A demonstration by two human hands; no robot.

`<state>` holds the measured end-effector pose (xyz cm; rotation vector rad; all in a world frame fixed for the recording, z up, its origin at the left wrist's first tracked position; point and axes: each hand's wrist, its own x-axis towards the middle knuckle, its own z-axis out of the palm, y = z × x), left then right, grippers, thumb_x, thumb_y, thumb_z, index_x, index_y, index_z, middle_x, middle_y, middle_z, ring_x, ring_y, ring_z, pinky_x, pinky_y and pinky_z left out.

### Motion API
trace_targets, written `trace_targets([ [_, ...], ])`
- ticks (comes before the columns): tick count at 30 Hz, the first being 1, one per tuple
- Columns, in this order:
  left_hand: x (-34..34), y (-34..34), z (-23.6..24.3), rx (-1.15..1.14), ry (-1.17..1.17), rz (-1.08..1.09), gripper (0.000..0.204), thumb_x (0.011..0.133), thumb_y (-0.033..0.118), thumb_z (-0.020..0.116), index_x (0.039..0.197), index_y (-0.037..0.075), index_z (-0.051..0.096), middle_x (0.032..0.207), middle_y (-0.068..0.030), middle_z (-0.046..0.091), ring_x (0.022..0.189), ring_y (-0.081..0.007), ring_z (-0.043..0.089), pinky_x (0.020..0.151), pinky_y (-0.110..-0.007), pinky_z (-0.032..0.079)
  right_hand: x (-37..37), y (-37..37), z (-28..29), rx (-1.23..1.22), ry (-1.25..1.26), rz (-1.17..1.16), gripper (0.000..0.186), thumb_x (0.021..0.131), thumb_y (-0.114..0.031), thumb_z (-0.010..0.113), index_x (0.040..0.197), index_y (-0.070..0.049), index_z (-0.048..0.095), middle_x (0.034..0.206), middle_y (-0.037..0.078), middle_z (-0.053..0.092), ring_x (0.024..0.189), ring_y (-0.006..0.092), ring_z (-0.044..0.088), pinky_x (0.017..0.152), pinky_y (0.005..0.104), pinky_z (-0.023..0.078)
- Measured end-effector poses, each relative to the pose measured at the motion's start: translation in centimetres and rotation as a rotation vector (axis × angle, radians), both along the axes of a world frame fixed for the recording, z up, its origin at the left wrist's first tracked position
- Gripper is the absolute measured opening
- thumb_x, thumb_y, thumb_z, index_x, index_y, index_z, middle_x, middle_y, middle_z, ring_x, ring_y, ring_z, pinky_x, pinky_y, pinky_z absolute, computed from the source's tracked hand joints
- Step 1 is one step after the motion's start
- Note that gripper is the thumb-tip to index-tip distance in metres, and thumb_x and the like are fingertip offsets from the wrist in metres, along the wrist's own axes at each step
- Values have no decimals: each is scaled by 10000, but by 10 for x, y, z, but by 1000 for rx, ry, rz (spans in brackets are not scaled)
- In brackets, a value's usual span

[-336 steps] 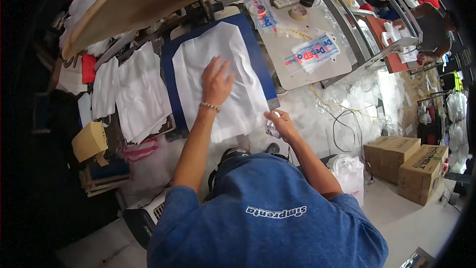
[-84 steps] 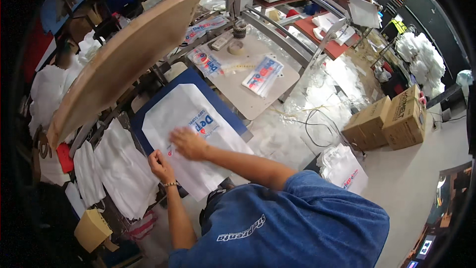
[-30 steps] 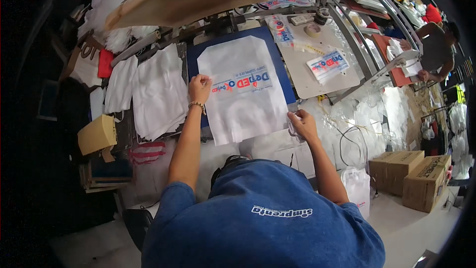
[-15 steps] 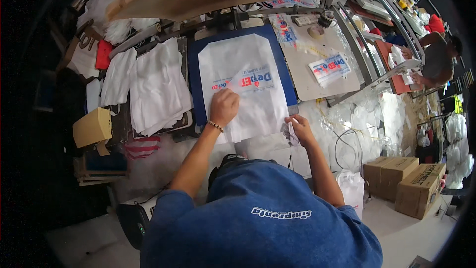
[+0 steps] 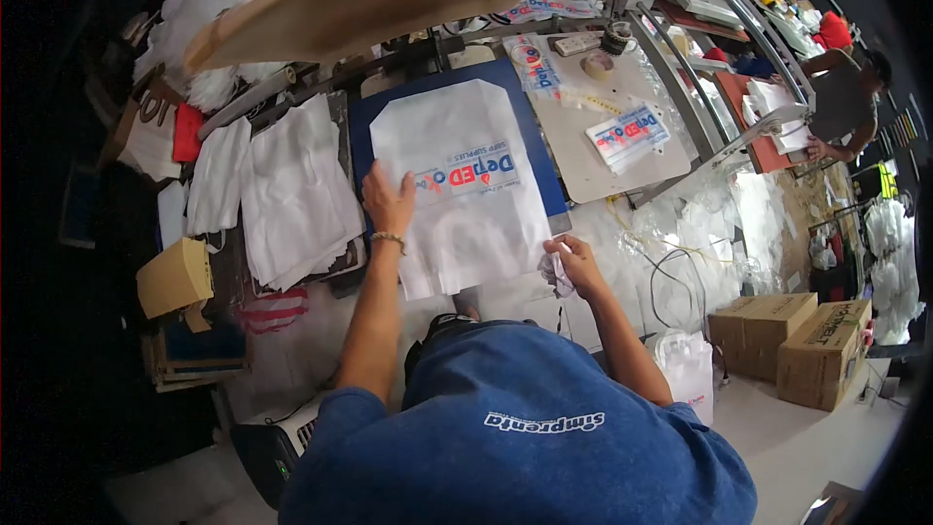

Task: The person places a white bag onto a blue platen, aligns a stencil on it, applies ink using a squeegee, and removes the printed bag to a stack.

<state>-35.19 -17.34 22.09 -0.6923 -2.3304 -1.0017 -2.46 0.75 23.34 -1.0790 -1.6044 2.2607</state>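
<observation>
Head view: I see the left hand (image 5: 391, 199) spread, grip released, at the left edge of the white sheet (image 5: 471, 233); right hand (image 5: 579, 264) clutches a pale wad (image 5: 557, 279).

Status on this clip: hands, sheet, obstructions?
Left hand at left edge of white sheet; right hand pinching crumpled material. Sheet lies print-up on blue board. Left hand partly covers it.

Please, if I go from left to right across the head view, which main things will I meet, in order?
Yellowish boxy object → larger pile of white sheets → left hand → printed white sheet → right hand → two cardboard boxes.
</observation>
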Motion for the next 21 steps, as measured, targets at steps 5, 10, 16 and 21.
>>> trace_targets([
  [5,-32,6,12,-53,-612,-105,531,736,352,807,1152,82,620,1114,-132,588,1080,-338,547,908,-517,438,6,2,-2,44,-34,-26,211,921,-240,664,912,-31,642,708,29,619,558,111,588,487,266,471],
  [10,-31,6,12,-218,-290,43,416,666,316,854,1016,185,673,1139,-85,572,1159,-326,488,957,-519,402,5,2,-7,71,-44,-22,224,921,-255,664,907,-32,647,714,27,622,579,105,584,519,262,474],
  [16,-33,5,21,-290,-363,36,297,646,272,862,888,217,700,1123,-44,544,1144,-348,471,965,-555,389,5,1,-7,96,-40,-53,242,914,-263,676,909,-21,670,698,43,638,537,123,599,477,281,490],
  [21,-25,8,24,-240,-290,28,195,661,246,842,765,200,684,1103,-29,552,1129,-341,478,939,-554,404,5,-1,-5,72,-42,-79,244,914,-264,675,911,-20,671,700,42,640,542,119,598,482,276,488],
])
